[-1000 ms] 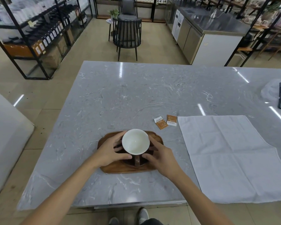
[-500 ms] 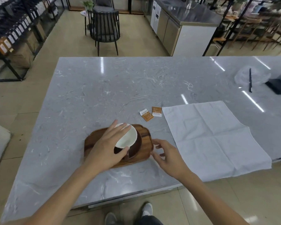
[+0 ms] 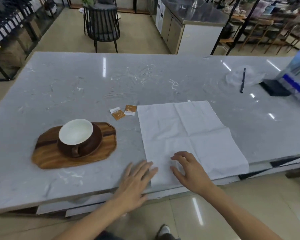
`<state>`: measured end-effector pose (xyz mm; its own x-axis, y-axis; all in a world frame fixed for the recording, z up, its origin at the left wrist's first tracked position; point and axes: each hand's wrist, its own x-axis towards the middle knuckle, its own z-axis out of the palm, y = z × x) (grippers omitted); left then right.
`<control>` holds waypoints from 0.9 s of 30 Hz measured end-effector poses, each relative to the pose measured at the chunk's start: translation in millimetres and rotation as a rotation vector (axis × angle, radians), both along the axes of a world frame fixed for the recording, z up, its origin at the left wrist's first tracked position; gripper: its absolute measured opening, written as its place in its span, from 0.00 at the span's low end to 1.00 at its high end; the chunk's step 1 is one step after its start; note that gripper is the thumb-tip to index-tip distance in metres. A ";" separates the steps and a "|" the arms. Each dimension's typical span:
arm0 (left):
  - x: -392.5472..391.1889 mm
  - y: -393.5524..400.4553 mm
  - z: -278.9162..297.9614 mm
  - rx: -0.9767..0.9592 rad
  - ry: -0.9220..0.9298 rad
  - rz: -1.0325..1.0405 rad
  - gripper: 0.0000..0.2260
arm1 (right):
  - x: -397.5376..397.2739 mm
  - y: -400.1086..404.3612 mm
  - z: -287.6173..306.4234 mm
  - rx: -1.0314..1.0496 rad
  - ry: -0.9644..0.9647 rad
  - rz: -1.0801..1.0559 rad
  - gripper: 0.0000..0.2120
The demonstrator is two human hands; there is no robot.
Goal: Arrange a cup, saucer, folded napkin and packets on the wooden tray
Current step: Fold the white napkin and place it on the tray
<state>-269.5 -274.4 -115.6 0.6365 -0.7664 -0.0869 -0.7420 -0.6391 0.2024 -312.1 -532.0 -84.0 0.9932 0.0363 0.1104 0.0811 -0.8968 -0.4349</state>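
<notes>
A brown cup [image 3: 76, 135] with a white inside stands on a brown saucer [image 3: 95, 144], both on the wooden tray [image 3: 48, 158] at the left of the marble table. Two small orange and white packets [image 3: 123, 112] lie on the table behind the tray. A white napkin [image 3: 189, 135] is spread flat to the right, reaching the front edge. My left hand [image 3: 137, 181] rests open at the napkin's near left corner. My right hand [image 3: 189, 168] hovers open over the napkin's near part, fingers spread. Neither hand holds anything.
A black pen [image 3: 243, 82] lies on a clear plastic bag [image 3: 235, 77] at the far right, beside a black box [image 3: 274, 87] and a blue and clear package [image 3: 298, 78]. A black chair [image 3: 102, 25] stands beyond the table's far edge.
My left hand let go of the cup and my right hand left the tray. Both moved right to the napkin's near edge. The view turned right.
</notes>
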 end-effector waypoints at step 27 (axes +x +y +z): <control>0.8 -108.9 40.7 -0.260 -0.060 0.423 0.12 | -3.0 -174.4 3.2 0.148 0.072 -0.173 0.19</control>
<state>-268.7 -383.3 -74.9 0.8944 -0.4311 0.1188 -0.4434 -0.8209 0.3598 -315.1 -706.4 -80.8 0.9887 -0.1470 0.0304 -0.1046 -0.8205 -0.5620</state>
